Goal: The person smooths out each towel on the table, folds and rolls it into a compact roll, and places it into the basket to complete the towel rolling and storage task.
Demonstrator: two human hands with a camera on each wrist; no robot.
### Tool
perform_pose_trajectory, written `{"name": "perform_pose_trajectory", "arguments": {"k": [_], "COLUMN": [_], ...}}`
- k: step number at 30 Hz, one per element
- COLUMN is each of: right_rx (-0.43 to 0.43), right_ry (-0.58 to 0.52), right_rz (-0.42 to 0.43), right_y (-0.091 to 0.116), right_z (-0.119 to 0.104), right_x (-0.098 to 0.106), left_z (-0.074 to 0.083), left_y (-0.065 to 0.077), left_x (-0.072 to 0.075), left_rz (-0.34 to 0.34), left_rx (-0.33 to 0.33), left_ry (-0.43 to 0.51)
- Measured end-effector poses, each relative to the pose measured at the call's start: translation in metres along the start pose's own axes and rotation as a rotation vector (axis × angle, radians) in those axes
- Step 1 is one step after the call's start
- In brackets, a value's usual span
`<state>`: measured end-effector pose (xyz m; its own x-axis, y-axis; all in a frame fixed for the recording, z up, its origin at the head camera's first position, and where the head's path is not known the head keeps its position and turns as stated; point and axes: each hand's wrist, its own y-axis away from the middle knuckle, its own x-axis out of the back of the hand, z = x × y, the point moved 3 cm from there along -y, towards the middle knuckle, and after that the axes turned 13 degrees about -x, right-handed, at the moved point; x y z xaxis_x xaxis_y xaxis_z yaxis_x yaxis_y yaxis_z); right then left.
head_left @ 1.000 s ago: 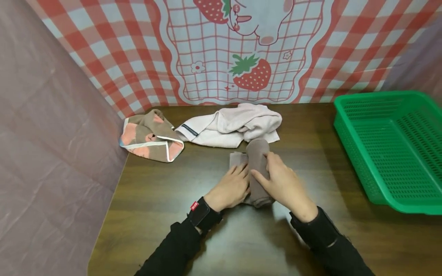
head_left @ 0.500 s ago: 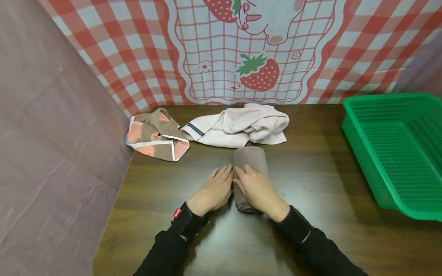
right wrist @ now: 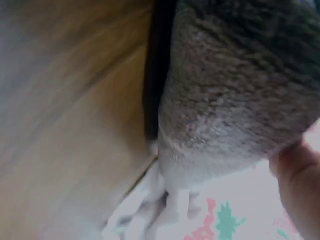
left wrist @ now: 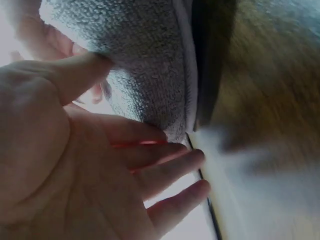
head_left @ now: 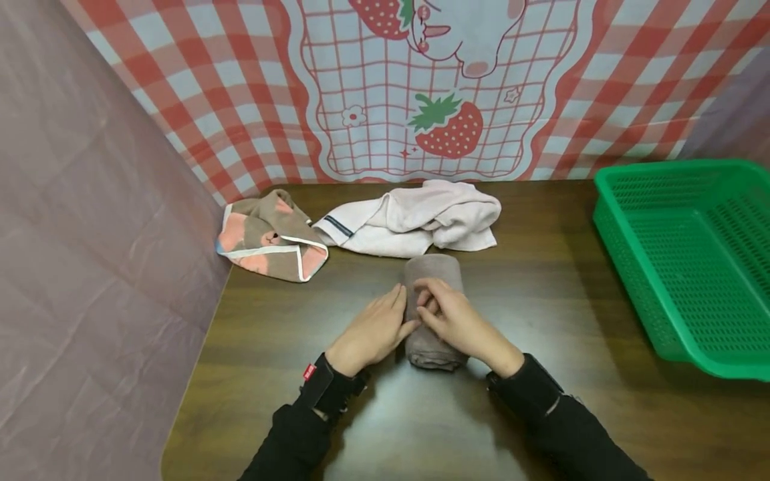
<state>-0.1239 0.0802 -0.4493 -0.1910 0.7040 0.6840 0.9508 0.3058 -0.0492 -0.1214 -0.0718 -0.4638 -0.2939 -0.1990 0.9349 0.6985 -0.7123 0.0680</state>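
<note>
A grey-brown towel (head_left: pixel 436 347), rolled into a thick cylinder, lies on the table in the middle of the head view. Against its left side rests my left hand (head_left: pixel 369 331), fingers straight and the thumb reaching onto the roll. In the left wrist view those fingers (left wrist: pixel 170 170) touch the towel's lower edge and hold nothing. My right hand (head_left: pixel 460 321) is over the roll, its fingers loosely bent at the top surface. The right wrist view shows the towel's fuzzy side (right wrist: pixel 235 105) with one finger (right wrist: pixel 300 185) at its edge.
Behind the roll lies a crumpled white towel (head_left: pixel 391 230) with a dark stripe. A brown and pink patterned towel (head_left: pixel 271 237) sits to its left. At the right stands a green plastic basket (head_left: pixel 637 280). A checked cloth (head_left: pixel 240 87) hangs at the back.
The flat grey end of the towel is now rolled in, and the roll has shifted slightly left. My left hand moved left to its side; my right fingers have bent and lifted a little.
</note>
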Motion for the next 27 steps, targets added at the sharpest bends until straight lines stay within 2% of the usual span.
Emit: {"name": "perform_pose_trajectory", "arguments": {"k": [2,4,6,7,9,12,15,17,19,22,25,27], "right_rx": [-0.027,-0.086,-0.165,-0.203,-0.238,-0.236,-0.183,-0.148,-0.112,-0.080,-0.041,-0.007], "right_ry": [0.076,0.230,0.384,0.436,0.491,0.521,0.518,0.488,0.456,0.440,0.488,0.540], "right_rz": [0.092,0.189,0.233,0.223,0.160,0.025,-0.141,-0.253,-0.342,-0.418,-0.402,-0.357], "right_y": [0.007,0.017,0.025,0.028,0.032,0.034,0.034,0.034,0.033,0.033,0.034,0.034], "right_z": [0.004,0.006,0.008,0.008,0.010,0.012,0.014,0.016,0.018,0.020,0.022,0.024], "right_x": [0.007,0.013,0.016,0.017,0.020,0.028,0.041,0.047,0.050,0.050,0.047,0.043], "left_z": [0.003,0.007,0.012,0.016,0.022,0.030,0.036,0.039,0.043,0.048,0.052,0.054], "left_y": [-0.003,-0.006,-0.007,-0.007,-0.006,-0.006,-0.007,-0.010,-0.014,-0.023,-0.030,-0.035], "left_x": [-0.002,-0.003,-0.004,-0.004,-0.003,0.004,0.016,0.022,0.024,0.019,0.008,0.000], "left_rz": [0.010,0.015,0.011,0.011,0.038,0.139,0.245,0.252,0.211,0.083,-0.039,-0.084], "left_rx": [0.032,0.065,0.076,0.073,0.046,-0.018,-0.071,-0.116,-0.161,-0.202,-0.194,-0.169], "left_ry": [-0.005,-0.039,-0.116,-0.164,-0.286,-0.431,-0.486,-0.460,-0.424,-0.383,-0.354,-0.326]}}
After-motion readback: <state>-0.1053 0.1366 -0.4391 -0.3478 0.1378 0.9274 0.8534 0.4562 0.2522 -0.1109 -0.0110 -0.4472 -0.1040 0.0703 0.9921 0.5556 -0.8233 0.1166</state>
